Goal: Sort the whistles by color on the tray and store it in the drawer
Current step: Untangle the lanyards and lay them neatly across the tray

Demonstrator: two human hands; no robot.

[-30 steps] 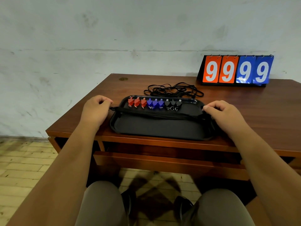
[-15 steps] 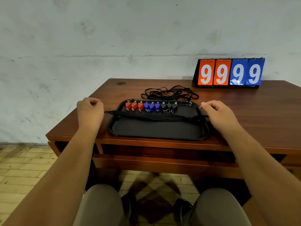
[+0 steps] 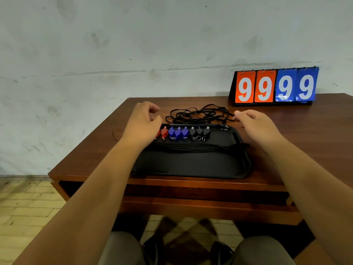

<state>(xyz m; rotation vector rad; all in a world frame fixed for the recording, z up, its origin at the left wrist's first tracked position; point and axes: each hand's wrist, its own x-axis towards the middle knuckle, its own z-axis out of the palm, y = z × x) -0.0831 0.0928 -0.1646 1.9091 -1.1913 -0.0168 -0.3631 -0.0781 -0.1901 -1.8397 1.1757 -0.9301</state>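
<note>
A black tray [image 3: 191, 164] lies on the wooden desk [image 3: 305, 134]. Along its far edge stands a row of whistles: red ones [image 3: 164, 132] at the left, three blue [image 3: 178, 132] in the middle, three black [image 3: 199, 131] at the right. A bundle of black lanyards [image 3: 193, 148] stretches across the tray. My left hand [image 3: 143, 120] hovers over the tray's far left corner with loosely curled fingers, holds nothing and hides part of the red whistles. My right hand [image 3: 255, 122] is past the far right corner, its fingertips near a loose tangle of black cords [image 3: 198, 114].
A flip scoreboard [image 3: 275, 87] reading 9999 stands at the back right against the wall. Under the desk top a drawer [image 3: 191, 206] is pulled partly out above my knees. The desk's left edge drops to a tiled floor.
Both hands have let go of the lanyard bundle, which now lies across the tray, and moved forward from the tray's sides to its far corners near the loose cords.
</note>
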